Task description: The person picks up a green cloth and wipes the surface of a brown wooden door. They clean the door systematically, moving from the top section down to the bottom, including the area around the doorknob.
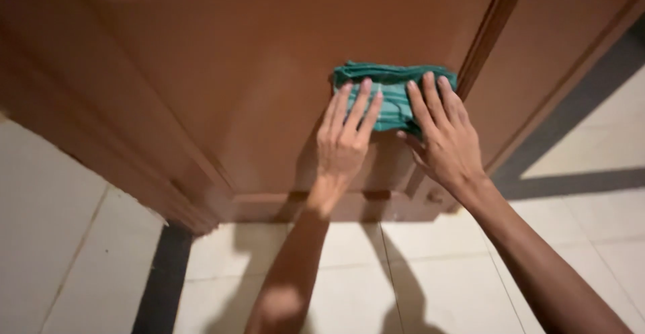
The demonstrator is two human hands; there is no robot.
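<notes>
While I press it flat: the green cloth [390, 99] lies bunched against the brown wooden door [255, 85], under the fingertips of both my hands.
Cloth: folded into a thick wad, its lower edge covered by my fingers; its upper edge shows free above them.
Left hand [344, 139]: open and flat, fingers together and stretched up onto the cloth's left half; it grips nothing, only pushes.
Right hand [445, 139]: open too, fingers a little spread on the cloth's right end, thumb out to the left below the cloth; nothing is clenched in it.
Door: behind both hands, a raised panel with a moulded edge just right of my right hand; its top is cut off by the frame.
Hard to make out: a small round knob [435, 197] near my right wrist, blurred.
Floor [416, 273]: pale tiles below my forearms, with dark strips to the left and the right; my arms' shadows fall on it.
</notes>
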